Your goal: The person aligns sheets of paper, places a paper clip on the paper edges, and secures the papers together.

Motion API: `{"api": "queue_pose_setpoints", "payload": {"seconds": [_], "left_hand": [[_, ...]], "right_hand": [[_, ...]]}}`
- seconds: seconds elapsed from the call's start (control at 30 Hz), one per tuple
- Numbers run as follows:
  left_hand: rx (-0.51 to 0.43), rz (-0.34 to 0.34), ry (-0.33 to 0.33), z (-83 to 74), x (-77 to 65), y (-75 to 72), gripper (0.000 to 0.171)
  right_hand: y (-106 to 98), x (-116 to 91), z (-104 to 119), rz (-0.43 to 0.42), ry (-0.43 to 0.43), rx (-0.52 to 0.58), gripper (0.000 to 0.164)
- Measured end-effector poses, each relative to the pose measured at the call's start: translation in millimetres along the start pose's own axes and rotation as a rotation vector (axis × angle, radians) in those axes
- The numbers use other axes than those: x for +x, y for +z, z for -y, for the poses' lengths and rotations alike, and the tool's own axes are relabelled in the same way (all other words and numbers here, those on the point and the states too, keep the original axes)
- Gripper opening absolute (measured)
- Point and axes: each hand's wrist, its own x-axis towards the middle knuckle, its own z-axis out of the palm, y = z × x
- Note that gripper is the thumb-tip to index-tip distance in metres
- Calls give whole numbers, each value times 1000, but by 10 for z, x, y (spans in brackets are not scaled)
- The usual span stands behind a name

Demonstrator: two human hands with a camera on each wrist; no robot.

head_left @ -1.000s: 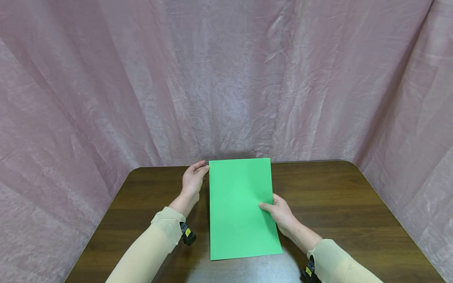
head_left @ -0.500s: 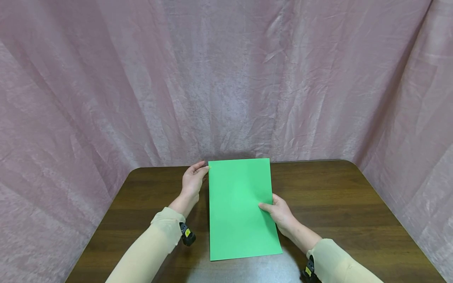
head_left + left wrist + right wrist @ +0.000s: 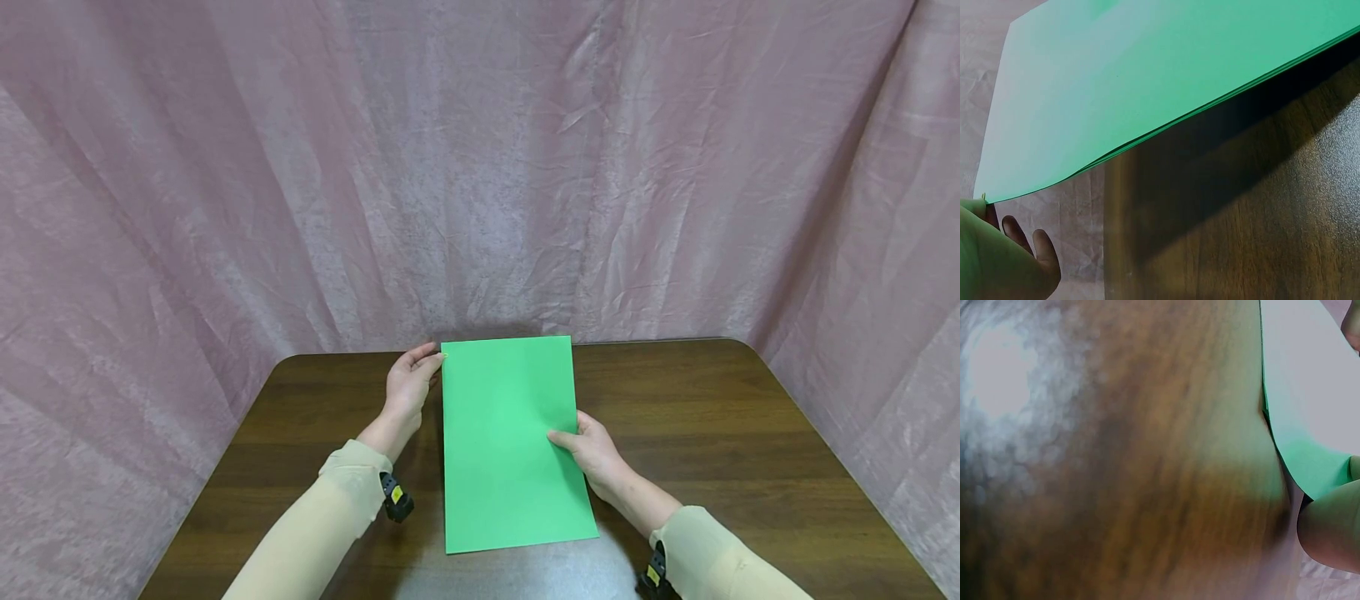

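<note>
Green paper (image 3: pixel 510 467) in the head view stretches upright between my two hands, its long side pointing away from me. Its edge in the left wrist view shows more than one layer, slightly parted. My left hand (image 3: pixel 407 388) pinches at the far left corner, where a small yellow bit (image 3: pixel 445 356) sticks out by the thumb tip; the bit is too small to identify. My right hand (image 3: pixel 597 458) grips the right edge about midway, thumb (image 3: pixel 564 438) lying on top and fingers hidden underneath. The paper is raised above the table, with a shadow below it in the left wrist view.
A dark brown wooden table (image 3: pixel 697 417) with rounded far corners lies under both hands. Pinkish curtains (image 3: pixel 480 167) hang right behind it and along the sides. Light glares off the near part of the tabletop. Each sleeve cuff carries a black wrist camera (image 3: pixel 396 498).
The far end of the green paper has drifted very slightly left. Both hands keep the same hold and stay almost still.
</note>
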Motion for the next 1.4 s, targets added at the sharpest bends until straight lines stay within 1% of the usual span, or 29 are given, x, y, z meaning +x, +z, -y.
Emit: {"api": "queue_pose_setpoints", "payload": {"seconds": [0.17, 0.33, 0.53, 0.73, 1.07, 1.4], "left_hand": [[-4, 6, 7, 2, 0, 5, 40], [14, 6, 9, 9, -6, 4, 39], [20, 17, 19, 14, -14, -17, 43], [56, 36, 40, -6, -7, -25, 39], [107, 72, 28, -20, 1, -39, 46], [93, 66, 27, 8, -27, -45, 43]], "right_hand": [[0, 2, -3, -1, -3, -4, 45], [8, -1, -11, -1, -4, -10, 45], [18, -5, -35, 2, -4, -23, 45], [32, -13, -39, -9, -16, -25, 44], [43, -15, -56, -19, -25, -29, 42], [55, -8, -52, -14, -23, -26, 43]]}}
